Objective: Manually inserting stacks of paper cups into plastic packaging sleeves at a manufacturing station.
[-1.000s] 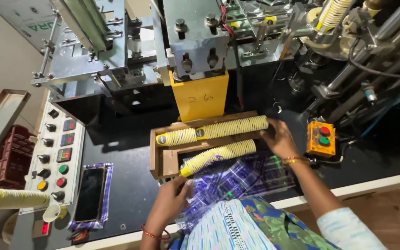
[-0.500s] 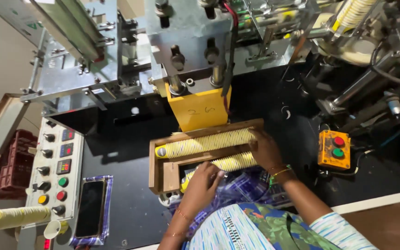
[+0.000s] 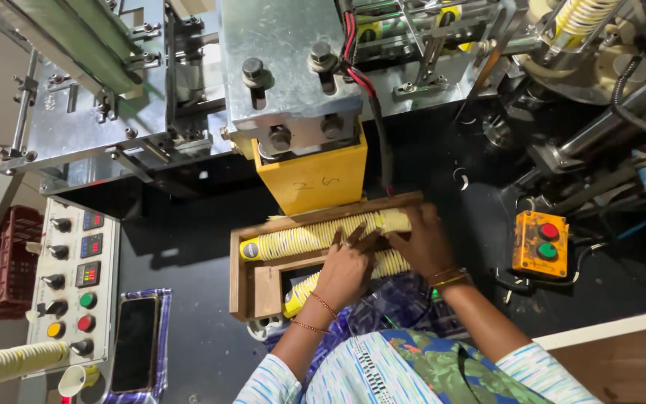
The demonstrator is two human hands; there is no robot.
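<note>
A wooden tray [image 3: 242, 284] lies on the black machine bed below a yellow block [image 3: 312, 176]. Two long stacks of yellow paper cups lie in it: an upper stack [image 3: 300, 239] and a lower stack [image 3: 302, 288], mostly hidden under my arms. My left hand [image 3: 345, 271] rests on the cups at the tray's middle, fingers spread toward the upper stack. My right hand [image 3: 424, 243] presses against the right end of the stacks. Whether either hand truly grips cups cannot be seen.
A control panel [image 3: 72, 280] with knobs and coloured buttons stands at left, a phone [image 3: 134, 344] on cloth beside it. Another cup stack [image 3: 9, 365] and a loose cup [image 3: 72, 381] lie lower left. An orange button box [image 3: 538, 243] sits right. Machinery fills the top.
My left hand has moved up from the lower stack's near end to the middle of the tray. My right hand stays at the stacks' right end. The camera has shifted closer.
</note>
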